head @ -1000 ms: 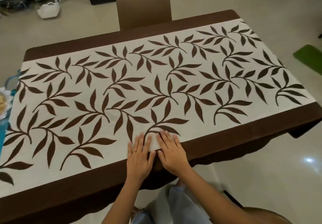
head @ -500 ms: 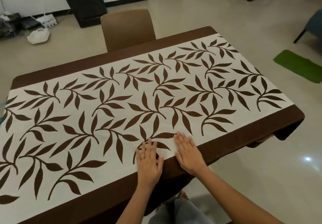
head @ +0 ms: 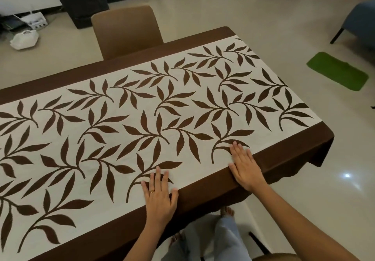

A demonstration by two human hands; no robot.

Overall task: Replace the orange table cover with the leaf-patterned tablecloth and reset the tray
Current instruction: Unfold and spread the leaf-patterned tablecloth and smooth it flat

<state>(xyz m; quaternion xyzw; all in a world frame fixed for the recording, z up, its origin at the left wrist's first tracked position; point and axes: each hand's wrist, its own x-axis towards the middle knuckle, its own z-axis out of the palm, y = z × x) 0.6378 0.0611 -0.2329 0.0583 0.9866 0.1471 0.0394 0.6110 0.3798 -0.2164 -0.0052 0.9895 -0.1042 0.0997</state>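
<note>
Head view: tablecloth (head: 142,118) spread over the table. Left hand (head: 159,195) and right hand (head: 244,165) flat on its near edge, gripping nothing, wider apart than half a second ago. Probably smoothing; tray unseen, not yet reset.

The tablecloth (head: 182,106) has a cream-white middle strewn with dark brown leaf sprigs, framed by a plain dark brown border. At twelve o'clock is a tan-brown chair (head: 125,31). At two o'clock a bright green mat (head: 337,70) lies on the pale beige floor (head: 223,7).
</note>
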